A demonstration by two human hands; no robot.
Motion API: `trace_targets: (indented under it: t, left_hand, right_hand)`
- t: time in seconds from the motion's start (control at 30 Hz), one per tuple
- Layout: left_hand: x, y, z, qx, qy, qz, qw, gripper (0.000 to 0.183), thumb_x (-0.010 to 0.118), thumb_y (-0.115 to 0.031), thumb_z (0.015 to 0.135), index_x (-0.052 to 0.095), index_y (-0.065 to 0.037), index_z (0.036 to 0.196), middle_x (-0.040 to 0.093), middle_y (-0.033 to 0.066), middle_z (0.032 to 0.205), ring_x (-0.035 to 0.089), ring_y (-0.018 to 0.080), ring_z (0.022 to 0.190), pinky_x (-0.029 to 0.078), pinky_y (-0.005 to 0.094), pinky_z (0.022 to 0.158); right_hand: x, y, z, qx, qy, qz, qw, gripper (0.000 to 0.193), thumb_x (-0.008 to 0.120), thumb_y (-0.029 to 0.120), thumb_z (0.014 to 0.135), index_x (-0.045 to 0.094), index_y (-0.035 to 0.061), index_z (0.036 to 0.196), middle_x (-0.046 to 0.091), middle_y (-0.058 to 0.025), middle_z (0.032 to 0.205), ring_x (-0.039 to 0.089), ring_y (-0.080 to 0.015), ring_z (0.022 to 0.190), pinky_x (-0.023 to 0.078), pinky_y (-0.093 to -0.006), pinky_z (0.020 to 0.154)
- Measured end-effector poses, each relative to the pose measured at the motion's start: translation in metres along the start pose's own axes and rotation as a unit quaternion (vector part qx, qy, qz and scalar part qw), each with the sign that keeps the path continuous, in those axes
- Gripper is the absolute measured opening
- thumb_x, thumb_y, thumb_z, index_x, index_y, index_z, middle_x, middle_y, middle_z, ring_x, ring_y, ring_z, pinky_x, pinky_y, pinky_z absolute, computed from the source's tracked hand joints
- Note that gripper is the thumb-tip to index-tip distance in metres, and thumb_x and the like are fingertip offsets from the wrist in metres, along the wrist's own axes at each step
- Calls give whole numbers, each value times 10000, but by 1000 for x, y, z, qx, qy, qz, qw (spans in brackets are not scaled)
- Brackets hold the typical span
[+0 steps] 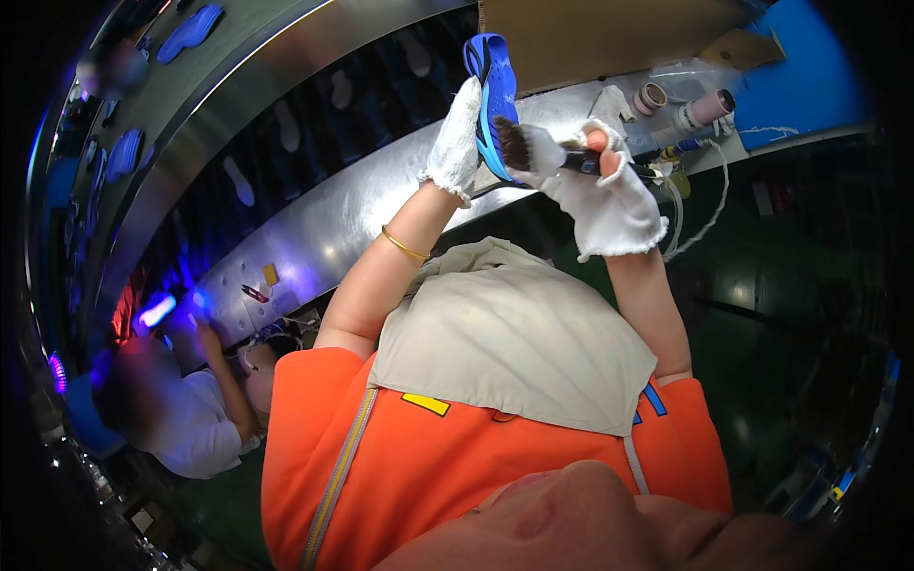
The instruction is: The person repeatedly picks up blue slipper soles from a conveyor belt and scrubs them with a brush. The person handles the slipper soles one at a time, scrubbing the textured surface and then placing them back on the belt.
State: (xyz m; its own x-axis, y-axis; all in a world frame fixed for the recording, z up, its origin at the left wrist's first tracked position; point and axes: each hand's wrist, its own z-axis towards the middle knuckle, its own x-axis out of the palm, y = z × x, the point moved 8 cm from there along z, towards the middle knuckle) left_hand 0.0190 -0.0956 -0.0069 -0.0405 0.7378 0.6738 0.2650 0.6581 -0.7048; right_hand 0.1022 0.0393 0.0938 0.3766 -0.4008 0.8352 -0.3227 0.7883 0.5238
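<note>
In my left hand (456, 140), gloved in white, is a blue shoe sole (495, 81) with black parts along its side. The fingers close round the sole's left edge and hold it above the metal bench. A brush (557, 154) with dark bristles and a black handle is gripped by my right hand (609, 190), whose white glove leaves a fingertip and the thumb bare. The bristles lie against or just over the lower part of the sole; which of the two I cannot tell.
A metal bench (333, 228) runs along the front. Cardboard (600, 43) and a blue panel (800, 81) stand behind. Pinkish containers (706, 109) and cords are at right. More blue soles (190, 31) lie on a conveyor at upper left. A co-worker (195, 419) sits at left.
</note>
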Motion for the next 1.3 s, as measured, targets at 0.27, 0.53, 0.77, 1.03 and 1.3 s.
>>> trace_targets:
  t: [0.27, 0.53, 0.77, 1.03, 1.3]
  left_hand:
    - [34, -38, -13, 134, 44, 70, 988, 413, 437, -389, 961, 538, -67, 1200, 645, 88, 1001, 638, 193, 866, 539, 324, 785]
    - [136, -160, -8, 118, 208, 127, 963, 588, 333, -510, 928, 483, -26, 1228, 587, 206, 1122, 615, 319, 969, 514, 429, 837]
    - [112, -314, 26, 405, -164, 804, 404, 615, 373, -510, 898, 461, -20, 1260, 563, 225, 1169, 576, 340, 1050, 473, 440, 898]
    - [-64, -416, -8, 228, -314, 886, 254, 589, 448, -496, 848, 528, -49, 1223, 542, 210, 1224, 521, 355, 1134, 394, 382, 982]
    - [-55, -432, -71, 192, -400, 842, 307, 605, 426, -568, 857, 510, -143, 1279, 553, 170, 1232, 529, 323, 1141, 414, 383, 954]
  right_hand:
    - [-26, 12, 0, -40, -44, -7, 998, 176, 515, 143, 928, 528, 59, 1082, 565, -73, 1057, 560, -271, 1036, 442, -498, 943]
    - [-12, 66, -5, -165, -27, -19, 986, 158, 626, 198, 867, 522, 109, 946, 527, -103, 1161, 435, -382, 1220, 302, -535, 1051]
    - [-44, 50, -1, -176, -147, -105, 968, 94, 595, 135, 886, 585, 82, 963, 564, -31, 1034, 558, -231, 1037, 457, -526, 915]
    - [-53, 48, 4, -199, -174, -299, 917, 154, 616, 62, 855, 593, 3, 994, 646, -123, 1000, 602, -139, 823, 472, -233, 728]
    - [-45, 31, 18, -157, -155, -336, 916, 159, 646, -54, 796, 613, 37, 922, 642, -52, 927, 595, -97, 795, 493, -240, 753]
